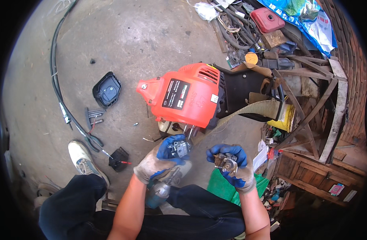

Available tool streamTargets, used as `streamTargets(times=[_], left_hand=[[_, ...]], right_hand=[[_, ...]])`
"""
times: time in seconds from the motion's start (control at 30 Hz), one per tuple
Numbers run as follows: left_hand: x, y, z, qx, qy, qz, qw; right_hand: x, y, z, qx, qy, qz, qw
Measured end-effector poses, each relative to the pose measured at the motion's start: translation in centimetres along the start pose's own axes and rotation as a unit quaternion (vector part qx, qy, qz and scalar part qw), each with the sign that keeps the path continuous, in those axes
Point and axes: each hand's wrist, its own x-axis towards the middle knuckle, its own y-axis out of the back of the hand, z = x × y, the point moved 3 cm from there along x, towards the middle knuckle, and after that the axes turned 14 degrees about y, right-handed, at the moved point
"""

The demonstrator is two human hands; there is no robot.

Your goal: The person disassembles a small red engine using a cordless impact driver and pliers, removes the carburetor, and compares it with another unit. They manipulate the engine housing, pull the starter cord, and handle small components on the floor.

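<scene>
My left hand (154, 163), in a white and blue work glove, is closed around a clean silver carburetor (181, 149), just below the red engine housing (191, 96). To its right, my right hand (244, 173) wears a matching glove and grips a second carburetor (226, 163), brownish and dirty. The two parts are held apart at about the same height. Metal studs (189, 131) stick out from the engine's near side, close to my left fingertips. The engine is joined to a black backpack frame (241, 94) with a tan strap (247, 112).
A black cover (107, 90), several hex keys (94, 116), pliers (92, 142) and a small black box (119, 159) lie on the floor at left. A bluish bottle (158, 192) stands between my legs. A wooden rack (338, 108) and piled scrap border the right.
</scene>
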Motion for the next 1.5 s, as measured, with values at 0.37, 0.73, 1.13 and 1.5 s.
streamTargets(times=[0.37,0.73,1.13,1.5], left_hand=[[-0.7,-0.9,1.1,0.077,0.058,0.061,0.994],[2.0,-0.9,-0.8,0.075,0.048,0.059,0.994],[2.6,-1.2,-1.1,0.029,0.073,0.054,0.995],[3.2,-1.5,-1.9,-0.018,0.054,0.036,0.998]], right_hand=[[0.2,-0.7,-1.4,-0.022,0.046,0.013,0.999],[2.1,0.4,-0.8,-0.097,0.107,0.07,0.987],[5.3,-1.3,-0.8,-0.118,0.07,0.017,0.99],[5.4,-1.9,-0.2,-0.109,0.07,0.037,0.991]])
